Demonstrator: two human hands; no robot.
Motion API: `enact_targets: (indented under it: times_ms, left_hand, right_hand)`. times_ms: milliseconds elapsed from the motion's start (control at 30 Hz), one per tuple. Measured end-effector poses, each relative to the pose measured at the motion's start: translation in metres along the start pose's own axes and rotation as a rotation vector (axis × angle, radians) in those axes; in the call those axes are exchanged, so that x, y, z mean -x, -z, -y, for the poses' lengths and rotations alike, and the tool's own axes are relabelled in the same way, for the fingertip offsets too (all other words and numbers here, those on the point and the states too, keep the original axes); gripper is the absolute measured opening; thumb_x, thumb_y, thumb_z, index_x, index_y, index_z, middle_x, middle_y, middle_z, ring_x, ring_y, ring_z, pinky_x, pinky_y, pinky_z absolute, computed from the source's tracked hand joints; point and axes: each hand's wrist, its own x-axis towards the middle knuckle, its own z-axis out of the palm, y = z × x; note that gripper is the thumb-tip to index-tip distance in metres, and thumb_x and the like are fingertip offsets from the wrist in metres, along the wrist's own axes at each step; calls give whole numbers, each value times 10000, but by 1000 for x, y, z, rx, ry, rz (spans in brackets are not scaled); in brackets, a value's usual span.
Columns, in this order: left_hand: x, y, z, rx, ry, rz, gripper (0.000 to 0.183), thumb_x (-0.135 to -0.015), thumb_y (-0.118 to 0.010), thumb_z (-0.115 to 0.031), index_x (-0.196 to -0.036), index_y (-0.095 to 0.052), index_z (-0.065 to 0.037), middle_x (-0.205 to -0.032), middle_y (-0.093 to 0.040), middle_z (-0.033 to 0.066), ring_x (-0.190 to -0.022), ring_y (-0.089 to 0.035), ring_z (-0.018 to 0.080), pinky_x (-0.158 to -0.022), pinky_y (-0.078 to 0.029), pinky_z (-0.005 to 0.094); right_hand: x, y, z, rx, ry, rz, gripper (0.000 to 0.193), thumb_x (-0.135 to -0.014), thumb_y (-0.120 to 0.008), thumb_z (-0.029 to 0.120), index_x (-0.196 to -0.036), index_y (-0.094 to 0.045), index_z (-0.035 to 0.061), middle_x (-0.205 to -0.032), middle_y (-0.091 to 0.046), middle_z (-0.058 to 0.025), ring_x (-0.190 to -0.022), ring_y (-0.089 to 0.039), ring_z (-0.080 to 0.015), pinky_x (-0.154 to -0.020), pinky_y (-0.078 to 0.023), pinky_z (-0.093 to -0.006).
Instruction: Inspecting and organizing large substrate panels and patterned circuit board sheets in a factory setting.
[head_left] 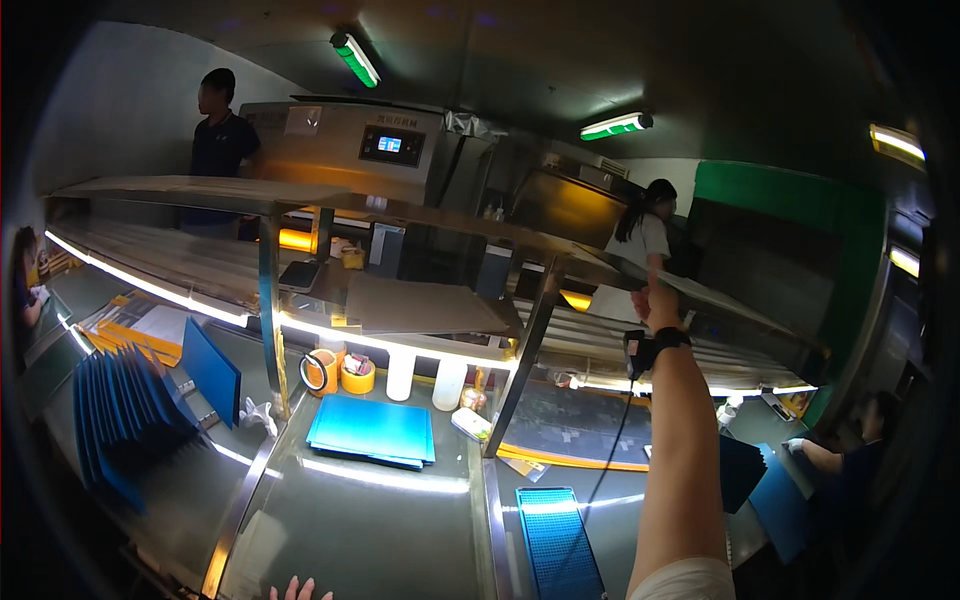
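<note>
My left hand (298, 590) shows only its fingertips at the lower edge, spread apart over the grey tabletop (390, 535). My right arm reaches up and forward, putting my right hand (653, 303) in front of the upper shelf. Its fingers look curled; whatever may be in them is too small to make out. Around that wrist sits a black strapped device (648, 350) with a thin dark cable running down. Beyond my left hand lies a stack of bright blue sheets (370, 430). To the right, a blue tray with a perforated surface (555, 540) rests below the cable.
Upright blue panels (130, 420) stand at left. Tape rolls (357, 374) and a white bottle (400, 374) line the back. A metal post (525, 350) supports the shelf (430, 218). People (222, 135) stand behind the shelving; another person's arm (820, 457) is at right.
</note>
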Motion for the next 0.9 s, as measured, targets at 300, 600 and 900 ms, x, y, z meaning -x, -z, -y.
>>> enact_targets:
  times_ms: [300,600,900]
  left_hand:
    - [4,10,-6,-71,13,50,549,-828,-559,-356,-1320,-452,-140,-1447,-310,142,-1356,-226,345,-1060,-138,593]
    - [-6,5,-11,-144,7,-70,422,-775,-635,-374,-1134,-611,-153,-1319,-469,115,-1255,-387,331,-1035,-224,551]
    - [-71,40,68,67,-90,-130,339,-774,-671,-278,-1051,-642,-84,-1188,-580,156,-1156,-501,332,-984,-358,450]
  right_hand:
    - [35,2,-15,1408,1337,116,364,-862,-529,241,-1182,-524,70,-1205,-541,-138,-1064,-532,-314,-884,-412,-468]
    - [132,58,-12,1038,831,716,431,-871,-606,202,-1241,-498,8,-1234,-532,-192,-1159,-512,-273,-951,-411,-340]
    - [470,258,-143,1291,76,1149,764,-787,-626,464,-1378,-366,55,-1463,-221,-251,-1347,-178,-463,-1063,-200,-559]
